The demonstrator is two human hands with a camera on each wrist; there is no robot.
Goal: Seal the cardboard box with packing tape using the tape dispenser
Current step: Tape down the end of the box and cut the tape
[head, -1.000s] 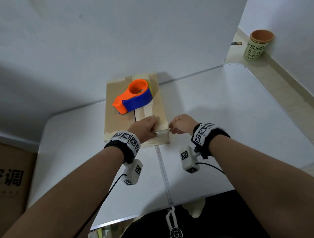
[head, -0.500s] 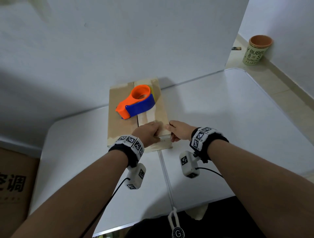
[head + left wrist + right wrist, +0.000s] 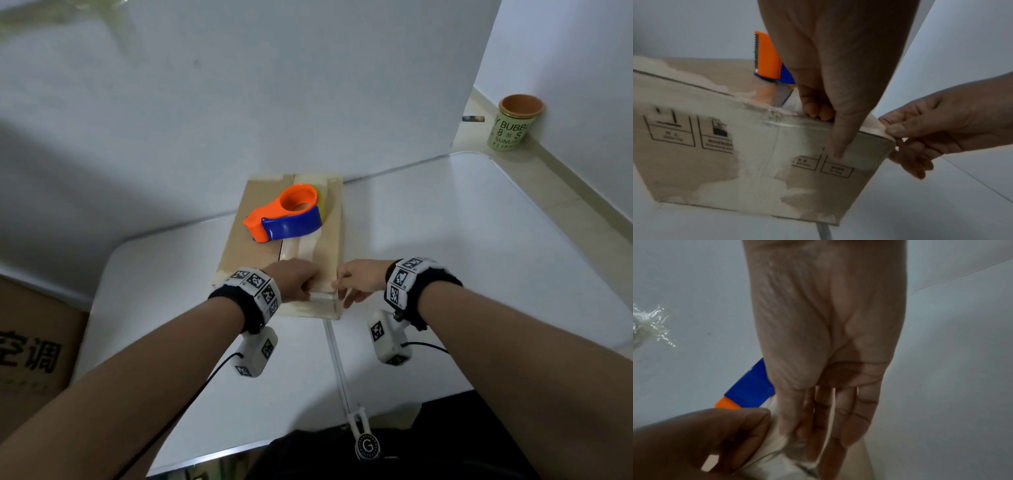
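Note:
The brown cardboard box point(image 3: 246, 240) lies flat on the white table, a strip of clear tape point(image 3: 308, 246) running along its top seam and down the near face point(image 3: 797, 138). The orange-and-blue tape dispenser point(image 3: 291, 219) rests free on the box top, its toothed blade point(image 3: 756, 53) pointing up. My left hand point(image 3: 293, 281) grips the box's near top edge, with curled fingers on the top and the thumb point(image 3: 836, 146) pressed down the taped front face. My right hand point(image 3: 359, 279) touches the near right corner with its thumb point(image 3: 892, 129), while its fingers hang loose beside the box's side.
The white folding table point(image 3: 445, 257) has a seam down its middle and stands against a white wall. A large brown carton point(image 3: 27, 353) stands on the floor at left. A green cup point(image 3: 513, 126) sits on the floor at far right. Crumpled clear tape point(image 3: 649, 327) clings to the wall.
My right hand, a fist just off the box a second ago, has come to the near right corner and loosened its fingers. The left hand stays on the near edge.

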